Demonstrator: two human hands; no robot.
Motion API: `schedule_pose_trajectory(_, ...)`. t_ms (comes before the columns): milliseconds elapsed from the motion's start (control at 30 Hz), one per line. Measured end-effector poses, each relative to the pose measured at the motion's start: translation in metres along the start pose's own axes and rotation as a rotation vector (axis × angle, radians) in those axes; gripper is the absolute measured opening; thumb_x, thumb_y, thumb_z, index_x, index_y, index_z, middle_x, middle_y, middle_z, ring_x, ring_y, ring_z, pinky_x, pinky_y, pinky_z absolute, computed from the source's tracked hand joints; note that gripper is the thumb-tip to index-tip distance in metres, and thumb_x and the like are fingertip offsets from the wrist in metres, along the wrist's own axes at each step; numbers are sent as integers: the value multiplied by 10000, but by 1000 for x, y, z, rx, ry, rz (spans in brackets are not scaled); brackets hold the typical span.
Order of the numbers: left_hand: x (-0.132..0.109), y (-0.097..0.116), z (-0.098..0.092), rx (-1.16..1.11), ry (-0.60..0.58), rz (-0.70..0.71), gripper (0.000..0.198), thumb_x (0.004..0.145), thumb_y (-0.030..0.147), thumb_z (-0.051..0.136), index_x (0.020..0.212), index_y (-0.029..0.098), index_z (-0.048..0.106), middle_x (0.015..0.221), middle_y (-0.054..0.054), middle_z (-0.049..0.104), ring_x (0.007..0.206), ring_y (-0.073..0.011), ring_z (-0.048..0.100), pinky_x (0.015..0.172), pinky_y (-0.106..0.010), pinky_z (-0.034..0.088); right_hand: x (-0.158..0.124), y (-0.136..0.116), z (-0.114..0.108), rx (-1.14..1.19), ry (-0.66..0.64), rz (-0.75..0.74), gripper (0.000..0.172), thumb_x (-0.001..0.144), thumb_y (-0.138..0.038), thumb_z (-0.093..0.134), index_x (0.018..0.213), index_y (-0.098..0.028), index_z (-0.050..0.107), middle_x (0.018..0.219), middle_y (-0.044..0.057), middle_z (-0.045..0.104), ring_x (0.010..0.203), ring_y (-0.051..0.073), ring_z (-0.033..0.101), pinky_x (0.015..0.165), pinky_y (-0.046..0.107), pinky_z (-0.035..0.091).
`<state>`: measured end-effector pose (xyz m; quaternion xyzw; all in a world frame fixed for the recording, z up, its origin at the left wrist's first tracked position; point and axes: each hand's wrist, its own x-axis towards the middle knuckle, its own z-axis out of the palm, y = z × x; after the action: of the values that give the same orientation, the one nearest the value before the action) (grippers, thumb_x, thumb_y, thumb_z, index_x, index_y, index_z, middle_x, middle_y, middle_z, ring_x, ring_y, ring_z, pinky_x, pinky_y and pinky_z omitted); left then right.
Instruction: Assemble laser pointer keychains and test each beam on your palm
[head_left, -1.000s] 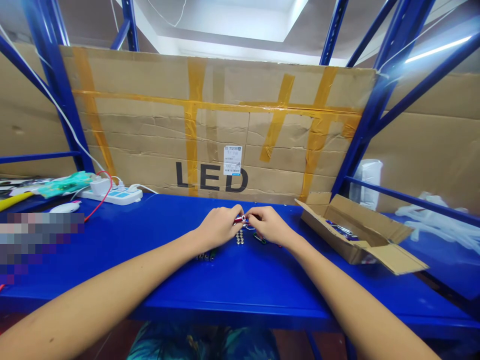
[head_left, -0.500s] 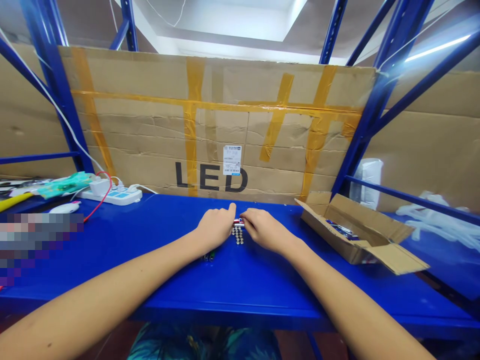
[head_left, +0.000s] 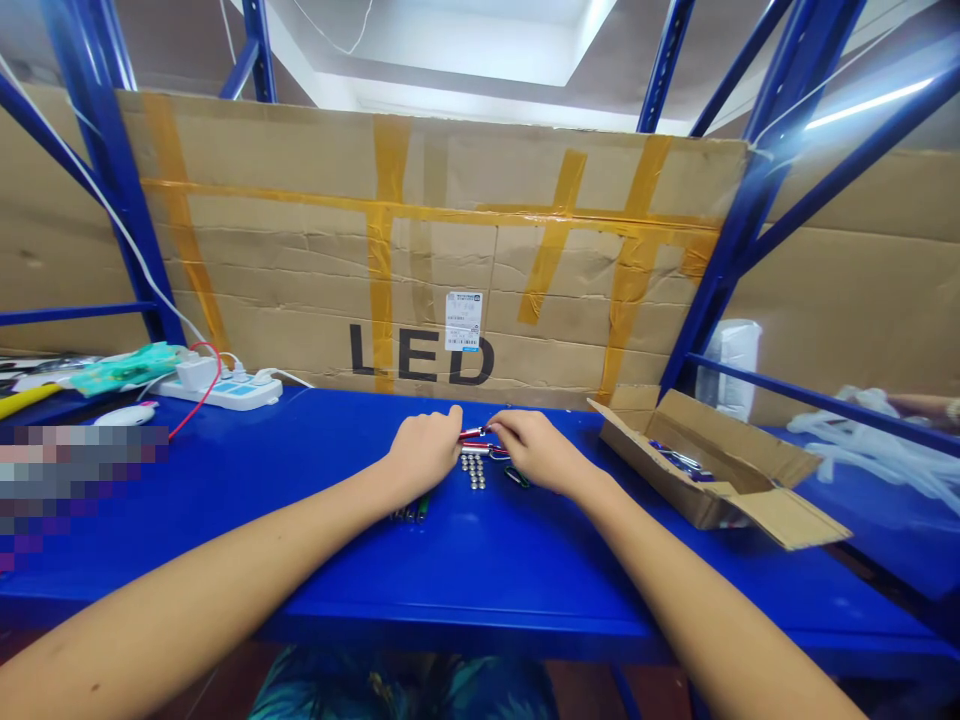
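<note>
My left hand (head_left: 427, 450) is closed around one end of a small red metal tube (head_left: 471, 433) with a silver tip, like a pocket torch. At its other end, the fingertips of my right hand (head_left: 536, 447) are pinched together on the tip. Just below lies another red and silver tube (head_left: 477, 449), partly behind my fingers. Several small round silver button cells (head_left: 474, 472) sit in rows on the blue table, between and below my hands. A dark green tube (head_left: 517, 477) lies under my right hand. More dark green tubes (head_left: 409, 513) show beside my left forearm, partly covered.
An open cardboard box (head_left: 675, 470) with small metal and blue items stands to the right. At the left are a white power strip (head_left: 240, 391), a red cable (head_left: 196, 405) and a teal packet (head_left: 127, 370). A large cardboard panel (head_left: 300, 240) closes the back.
My hands have moved slightly apart, the right one tilting up, and more of the red tube shows between them. The second tube and the green one by my right hand are now visible.
</note>
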<state>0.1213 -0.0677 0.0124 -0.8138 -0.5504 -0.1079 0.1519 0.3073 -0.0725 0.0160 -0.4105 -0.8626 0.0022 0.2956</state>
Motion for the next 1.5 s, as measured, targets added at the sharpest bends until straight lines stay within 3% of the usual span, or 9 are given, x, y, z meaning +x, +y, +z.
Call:
schedule_pose_trajectory(167, 2, -6, -3, -49, 76, 34, 274, 961, 300, 323, 1031, 164, 550, 859, -128, 695, 795, -293, 680, 650, -358, 469, -1, 22, -10, 160, 61, 155, 244, 929, -231, 425, 814, -170, 631, 674, 23, 626, 608, 138, 567, 586, 254, 417)
schedule_pose_trajectory(300, 1, -4, -3, -141, 113, 38, 350, 986, 342, 268, 979, 169, 572, 841, -114, 694, 790, -273, 671, 666, -356, 457, 0, 23, -11, 454, 67, 264, 225, 902, -267, 440, 765, -164, 586, 629, 1, 570, 520, 115, 546, 478, 229, 439)
schedule_pose_trajectory(567, -2, 3, -3, -776, 170, 169, 214, 872, 325, 522, 1008, 171, 580, 961, -76, 681, 833, -198, 627, 762, -353, 484, 3, 15, -17, 1039, 111, 252, 326, 768, -478, 675, 797, -160, 606, 630, 15, 622, 539, 151, 621, 458, 273, 521)
schedule_pose_trajectory(767, 2, 5, 5, -1226, 98, 201, 202, 842, 311, 588, 975, 159, 589, 937, -61, 681, 843, -172, 636, 790, -335, 501, 2, 12, -19, 1193, 93, 261, 304, 750, -432, 714, 825, -155, 613, 728, 76, 707, 633, 199, 683, 484, 285, 529)
schedule_pose_trajectory(933, 2, 0, 2, -1122, 231, 169, 132, 816, 255, 619, 908, 161, 619, 879, -36, 676, 797, -157, 607, 760, -316, 479, 2, 14, -18, 1043, 51, 291, 162, 784, -286, 627, 870, -149, 614, 756, 75, 707, 688, 205, 689, 611, 341, 553)
schedule_pose_trajectory(1100, 2, 0, 1, -1127, 194, 186, 122, 797, 246, 636, 889, 166, 621, 842, -27, 685, 778, -157, 620, 729, -302, 483, -2, 7, -11, 509, 68, 42, 217, 791, -167, 567, 995, -164, 640, 992, 68, 703, 933, 191, 648, 872, 366, 485)
schedule_pose_trajectory(1233, 4, 0, 7, -1276, 138, 130, 193, 768, 245, 669, 902, 170, 552, 853, -38, 696, 823, -179, 662, 752, -323, 511, -5, 0, -5, 298, 43, -53, 225, 848, -147, 529, 1063, -174, 589, 980, 68, 698, 869, 173, 632, 783, 317, 477)
schedule_pose_trajectory(1400, 7, 1, 10, -1428, 60, 45, 314, 735, 270, 714, 951, 174, 508, 812, -43, 702, 782, -195, 675, 717, -345, 530, -6, -2, -9, 131, 31, -106, 123, 913, -181, 493, 992, -167, 586, 945, 83, 683, 817, 174, 606, 734, 304, 451)
schedule_pose_trajectory(1500, 11, 0, 3, -1616, 23, -79, 350, 802, 429, 647, 971, 149, 524, 881, -107, 711, 821, -218, 681, 768, -381, 530, -6, -1, -10, 99, 54, -127, 130, 923, -166, 470, 982, -164, 586, 955, 96, 677, 832, 181, 601, 748, 313, 448)
